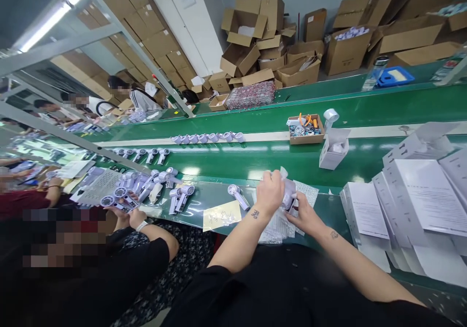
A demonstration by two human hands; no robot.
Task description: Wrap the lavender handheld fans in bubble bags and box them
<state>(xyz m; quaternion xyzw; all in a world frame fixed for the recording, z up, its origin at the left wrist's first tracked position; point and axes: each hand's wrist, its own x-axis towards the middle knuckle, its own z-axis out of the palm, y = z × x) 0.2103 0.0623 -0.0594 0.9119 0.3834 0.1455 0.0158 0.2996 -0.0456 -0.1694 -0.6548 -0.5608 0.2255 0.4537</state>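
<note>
My left hand [269,191] is closed on a lilac handheld fan [288,194] that sits partly inside a clear bubble-wrap bag. At the fan's right side, my right hand [305,215] grips the bag with thumb and fingers. Much of the fan is hidden by my fingers and the plastic. Flat bubble-wrap bags [272,232] lie on the bench beneath both hands. Left of them rests a single lilac handheld fan [239,196] beside a yellow paper [222,216] with handwriting.
White boxes [368,215] stack up at right. An open white box [333,149] stands on the green conveyor [270,159], near a carton of parts [306,131]. Fans [207,137] line the conveyor's far strip. At left, a co-worker's hands [126,215] hold fans.
</note>
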